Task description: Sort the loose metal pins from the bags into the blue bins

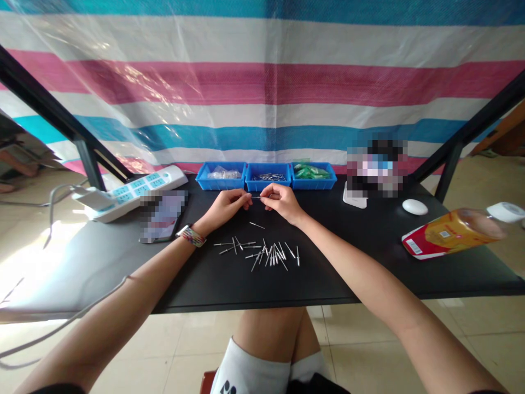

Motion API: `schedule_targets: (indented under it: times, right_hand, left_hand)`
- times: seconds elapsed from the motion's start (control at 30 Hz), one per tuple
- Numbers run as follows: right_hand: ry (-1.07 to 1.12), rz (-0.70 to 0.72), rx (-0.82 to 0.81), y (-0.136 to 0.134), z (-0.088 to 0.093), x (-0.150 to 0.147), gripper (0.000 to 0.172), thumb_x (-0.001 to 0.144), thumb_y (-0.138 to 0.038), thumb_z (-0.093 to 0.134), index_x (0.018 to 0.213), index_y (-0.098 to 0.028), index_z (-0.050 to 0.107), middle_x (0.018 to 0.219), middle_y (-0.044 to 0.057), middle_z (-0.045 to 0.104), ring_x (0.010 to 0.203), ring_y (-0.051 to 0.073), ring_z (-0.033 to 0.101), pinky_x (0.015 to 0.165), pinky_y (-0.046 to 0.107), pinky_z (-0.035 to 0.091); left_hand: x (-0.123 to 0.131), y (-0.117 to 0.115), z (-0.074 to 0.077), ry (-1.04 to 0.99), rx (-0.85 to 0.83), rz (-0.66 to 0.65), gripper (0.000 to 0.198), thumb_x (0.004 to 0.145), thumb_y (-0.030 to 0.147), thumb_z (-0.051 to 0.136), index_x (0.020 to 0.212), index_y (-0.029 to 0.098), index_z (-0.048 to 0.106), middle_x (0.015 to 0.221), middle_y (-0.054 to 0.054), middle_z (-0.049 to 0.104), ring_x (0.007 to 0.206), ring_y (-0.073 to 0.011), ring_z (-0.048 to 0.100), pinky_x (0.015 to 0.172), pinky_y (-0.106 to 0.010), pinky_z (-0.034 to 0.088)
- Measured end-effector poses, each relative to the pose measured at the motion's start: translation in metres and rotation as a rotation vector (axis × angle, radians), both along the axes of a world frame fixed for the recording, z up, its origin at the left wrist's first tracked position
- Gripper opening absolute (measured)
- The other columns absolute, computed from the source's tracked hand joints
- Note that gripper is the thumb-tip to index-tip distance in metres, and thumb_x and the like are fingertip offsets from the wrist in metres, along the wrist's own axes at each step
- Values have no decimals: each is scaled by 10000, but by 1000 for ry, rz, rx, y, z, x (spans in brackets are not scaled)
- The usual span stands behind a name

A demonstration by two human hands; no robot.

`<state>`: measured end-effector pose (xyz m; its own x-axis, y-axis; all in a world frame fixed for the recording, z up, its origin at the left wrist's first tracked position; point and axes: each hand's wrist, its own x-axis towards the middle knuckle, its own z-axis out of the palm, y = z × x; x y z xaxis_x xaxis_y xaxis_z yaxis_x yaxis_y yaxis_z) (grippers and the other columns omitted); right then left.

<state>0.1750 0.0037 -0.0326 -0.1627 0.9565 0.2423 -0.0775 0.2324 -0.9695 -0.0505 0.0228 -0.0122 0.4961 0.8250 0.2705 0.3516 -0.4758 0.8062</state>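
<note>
A thin metal rivet [256, 197] spans the small gap between my two hands, just in front of the blue bins. My left hand [229, 205] pinches one end of it, fingers closed. The other end is between the closed thumb and fingers of my right hand [283, 202]. A single loose rivet [257, 225] lies below my hands on the black table [205, 284]. Nearer the front edge, several silver rivets [273, 254] are scattered in a loose pile.
Three blue bins hold clear bags [223, 173], metal pieces [268, 177] and green packets [311, 172]. A power strip [143, 191] and phone [166, 216] are at left. At right are a white case [355, 198], a white oval object [414, 207] and a bottle [455, 232].
</note>
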Motion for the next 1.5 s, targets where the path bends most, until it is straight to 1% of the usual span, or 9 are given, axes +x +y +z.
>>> schedule_targets:
  times: [0.27,0.47,0.6,0.87,1.07,1.17,1.23,1.37,1.5]
  right_hand:
    - [-61,-31,-8,4,-4,-1,434,824,-621,776,818,-195,692,766,27,735,562,131,657,543,251,535]
    - [22,-29,-28,1,0,0,352,761,-491,844,916,-205,712,794,-7,709,566,121,642,533,249,536]
    - [18,-21,-34,-1,2,1,319,707,-422,870,869,-205,700,789,-15,691,596,120,634,570,262,562]
    - [-35,-50,6,1,-1,1,373,782,-553,832,833,-205,708,785,21,734,570,136,637,547,271,542]
    - [8,-405,148,8,4,8,371,866,-592,781,916,-231,713,846,25,712,605,154,631,579,297,536]
    - [-175,-613,321,15,10,19,317,946,-541,731,948,-226,771,834,48,687,715,197,626,720,341,561]
    - [-353,-678,380,19,12,26,287,972,-478,720,984,-209,820,782,50,661,741,219,612,793,368,552]
    - [-575,-574,438,12,13,30,267,1011,-362,662,1104,-196,849,719,28,632,665,206,562,756,359,496]
    - [-589,-229,485,-10,13,17,181,990,-297,683,898,-201,807,710,3,622,633,162,537,677,313,433]
  left_hand:
    - [0,0,-1,-136,-82,-39,400,951,579,733,923,182,694,759,-17,689,731,-174,649,730,-292,513]
    - [0,-1,2,-30,-1,-34,482,1025,592,613,788,186,722,777,-45,731,778,-195,671,795,-318,519]
    - [0,-2,3,-10,12,-17,533,1036,633,576,793,187,736,771,-47,735,762,-198,671,785,-320,525]
    - [-1,4,-6,-17,-32,-24,589,1050,679,525,825,190,766,785,-57,753,764,-208,685,802,-330,530]
    - [0,4,-6,-32,-72,-43,603,1039,687,520,826,184,775,780,-70,759,765,-220,691,804,-344,536]
    - [0,4,-6,-24,-69,-53,587,1043,669,520,830,185,775,798,-69,764,770,-215,690,806,-339,538]
    - [-1,4,-6,-21,-71,-60,575,1049,650,516,833,184,773,812,-69,768,769,-209,688,801,-332,534]
    - [-1,3,-7,-34,-74,-66,566,1044,642,526,820,178,759,807,-65,762,744,-197,671,767,-320,529]
    - [0,5,-9,-54,-79,-63,568,1042,641,525,821,171,754,781,-58,746,741,-191,665,772,-316,525]
